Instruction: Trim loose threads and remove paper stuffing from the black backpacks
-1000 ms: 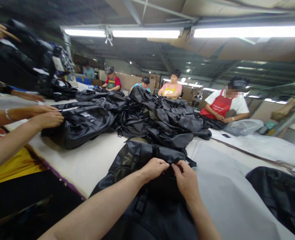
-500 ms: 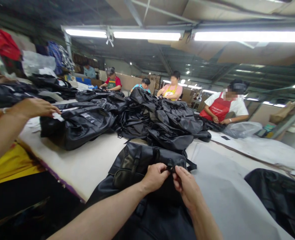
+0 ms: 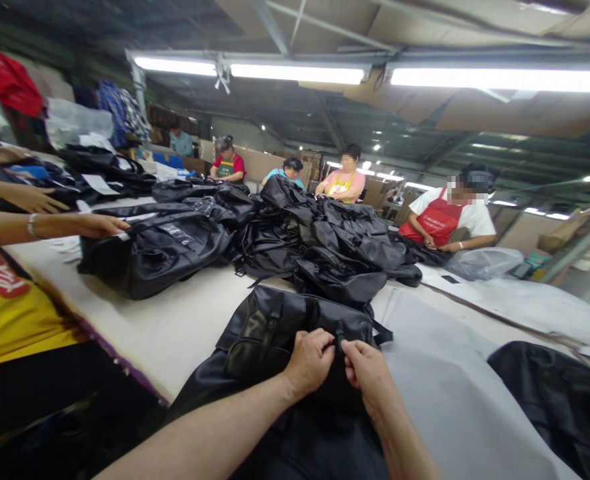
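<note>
In front of me lies a black backpack of smooth, leather-like material, with front pockets and narrow buckled straps. My left hand is closed in a pinch at the left edge of the right-side strap. From the other side my right hand pinches the same strap between thumb and curled fingers. The fingertips of both hands almost meet there and hide the strap's lower part. To the left, a second buckled strap runs down over a pocket.
A heap of black bags covers the table's middle. Another black bag lies at right, beside grey sheeting. At left, a co-worker's hand touches a black bag. A person in a red apron works across the table.
My hands have shifted slightly down at the strap, and the dark buckle seen between my fingertips is now hidden. The left co-worker's hand has lowered and no longer shows the white paper.
</note>
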Motion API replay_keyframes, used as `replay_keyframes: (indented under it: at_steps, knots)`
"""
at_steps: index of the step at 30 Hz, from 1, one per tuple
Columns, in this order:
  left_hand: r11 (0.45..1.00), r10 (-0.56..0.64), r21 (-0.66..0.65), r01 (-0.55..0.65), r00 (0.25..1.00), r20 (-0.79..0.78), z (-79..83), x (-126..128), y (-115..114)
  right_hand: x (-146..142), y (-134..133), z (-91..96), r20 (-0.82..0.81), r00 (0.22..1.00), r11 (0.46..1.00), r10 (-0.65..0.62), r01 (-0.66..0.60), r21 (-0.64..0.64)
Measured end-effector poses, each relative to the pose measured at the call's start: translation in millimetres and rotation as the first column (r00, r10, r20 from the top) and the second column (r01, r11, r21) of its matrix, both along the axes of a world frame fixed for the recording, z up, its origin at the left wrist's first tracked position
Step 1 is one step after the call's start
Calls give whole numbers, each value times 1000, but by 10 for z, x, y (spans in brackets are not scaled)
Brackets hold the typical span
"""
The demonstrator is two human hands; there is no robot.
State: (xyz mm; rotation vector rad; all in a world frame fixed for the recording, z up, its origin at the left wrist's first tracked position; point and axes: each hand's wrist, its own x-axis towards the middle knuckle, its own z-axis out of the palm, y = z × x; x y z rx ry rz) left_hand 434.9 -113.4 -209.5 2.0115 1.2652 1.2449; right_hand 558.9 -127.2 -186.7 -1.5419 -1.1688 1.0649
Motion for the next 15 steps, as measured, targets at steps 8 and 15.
replay_keyframes:
  at_steps: [8,15]
  knots:
    - [996,40,78,-32,993,-108,-41,-9,-26,67,59,80,181,983,1000,26,-27,-1]
    - [980,109,182,-75,977,-184,-82,11,-61,-12,72,34,375,922,982,-99,30,186]
